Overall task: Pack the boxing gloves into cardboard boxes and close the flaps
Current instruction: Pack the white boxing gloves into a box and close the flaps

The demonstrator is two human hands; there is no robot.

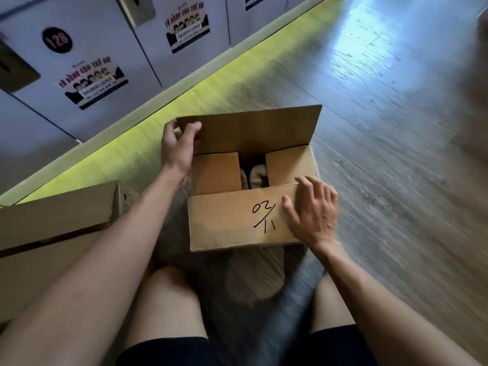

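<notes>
A cardboard box (232, 223) marked "02/11" stands on the floor in front of my knees. Its two short side flaps are folded in, and pale boxing gloves (254, 177) show in the gap between them. The far long flap (250, 130) stands upright; my left hand (178, 146) grips its left corner, thumb in front and fingers behind. The near long flap lies folded down toward the opening. My right hand (313, 211) rests on its right end with fingers spread and straight.
A second cardboard box (52, 223), closed, sits at my left beside my left arm. White lockers (87, 62) with stickers line the back left above a yellow-lit base strip. Wood floor (396, 154) stretches to the right. My bare knees are below the box.
</notes>
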